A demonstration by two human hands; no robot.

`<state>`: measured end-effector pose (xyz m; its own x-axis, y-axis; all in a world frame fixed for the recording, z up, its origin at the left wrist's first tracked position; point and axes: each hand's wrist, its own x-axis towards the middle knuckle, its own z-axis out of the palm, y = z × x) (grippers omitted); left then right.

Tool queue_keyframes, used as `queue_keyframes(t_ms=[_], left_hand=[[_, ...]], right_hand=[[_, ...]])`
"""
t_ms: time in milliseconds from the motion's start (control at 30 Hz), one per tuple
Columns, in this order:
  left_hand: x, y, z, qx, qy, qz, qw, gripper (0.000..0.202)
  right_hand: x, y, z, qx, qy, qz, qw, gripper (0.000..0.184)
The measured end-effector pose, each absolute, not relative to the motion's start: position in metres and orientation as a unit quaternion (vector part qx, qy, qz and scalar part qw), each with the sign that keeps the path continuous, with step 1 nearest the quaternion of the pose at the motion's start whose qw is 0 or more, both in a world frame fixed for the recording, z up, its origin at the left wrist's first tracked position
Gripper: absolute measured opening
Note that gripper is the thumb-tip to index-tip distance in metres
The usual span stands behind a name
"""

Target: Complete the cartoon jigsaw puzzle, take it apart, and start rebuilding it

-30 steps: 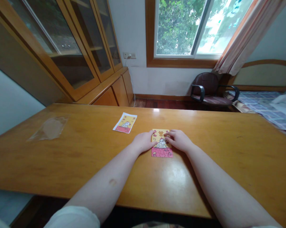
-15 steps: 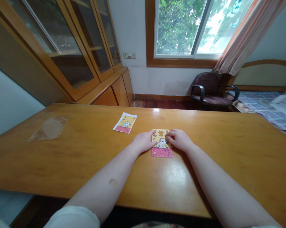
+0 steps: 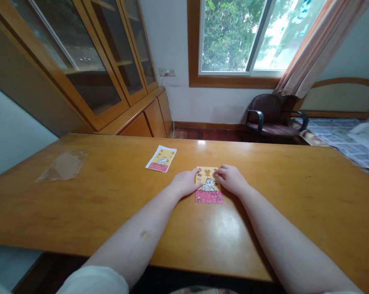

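Note:
A small jigsaw puzzle (image 3: 209, 197), yellow above and pink below with a white cartoon animal, lies flat on the wooden table (image 3: 111, 204). Near its top is a gap through which brown tabletop shows. My left hand (image 3: 185, 182) rests along the puzzle's left edge, thumb and forefinger apart and touching it. At the upper right edge is my right hand (image 3: 232, 179), its fingers bent and pressed together over the puzzle. Whatever lies between those fingertips is hidden or too small to make out.
A picture card (image 3: 161, 158) with the same design lies beyond my left hand. Farther left is a clear plastic bag (image 3: 63, 165). A glass-doored cabinet (image 3: 111, 81) stands at the back left, and an office chair (image 3: 268, 114) beyond the table's far edge.
My right hand has shifted very slightly, its fingertips still at the puzzle's upper right. The left hand and the puzzle stay where they were.

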<state>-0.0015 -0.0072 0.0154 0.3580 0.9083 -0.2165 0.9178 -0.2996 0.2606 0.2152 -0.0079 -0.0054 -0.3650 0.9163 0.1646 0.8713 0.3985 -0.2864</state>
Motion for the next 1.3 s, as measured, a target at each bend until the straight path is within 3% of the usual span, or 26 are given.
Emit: queue_keyframes(t_ms=[300,500,633,867,1033,1167,1300], left_hand=[[-0.003,-0.006,0.013,0.812,0.560,-0.011,0.167,0.064],[-0.004,-0.006,0.013,0.815,0.556,-0.004,0.164,0.064],[-0.004,-0.006,0.013,0.815,0.555,-0.002,0.167,0.064],[-0.004,-0.005,0.012,0.814,0.556,-0.007,0.168,0.065],[-0.005,-0.005,0.009,0.814,0.558,-0.005,0.163,0.066],[-0.005,-0.005,0.009,0.814,0.557,-0.006,0.161,0.065],[-0.005,-0.005,0.009,0.815,0.556,-0.003,0.162,0.064]], right_hand=[[0.214,-0.010,0.000,-0.549,-0.819,0.098,0.134,0.027],[0.224,-0.008,0.001,-0.736,-0.668,0.003,0.110,0.033],[0.228,-0.007,-0.001,-0.754,-0.654,0.042,0.051,0.030],[0.227,0.000,-0.005,-0.763,-0.642,0.069,0.033,0.025],[0.224,0.000,-0.008,-0.766,-0.631,0.091,0.089,0.018],[0.218,-0.003,-0.010,-0.691,-0.684,0.126,0.199,0.010],[0.212,-0.004,-0.018,-0.624,-0.711,0.205,0.251,0.015]])
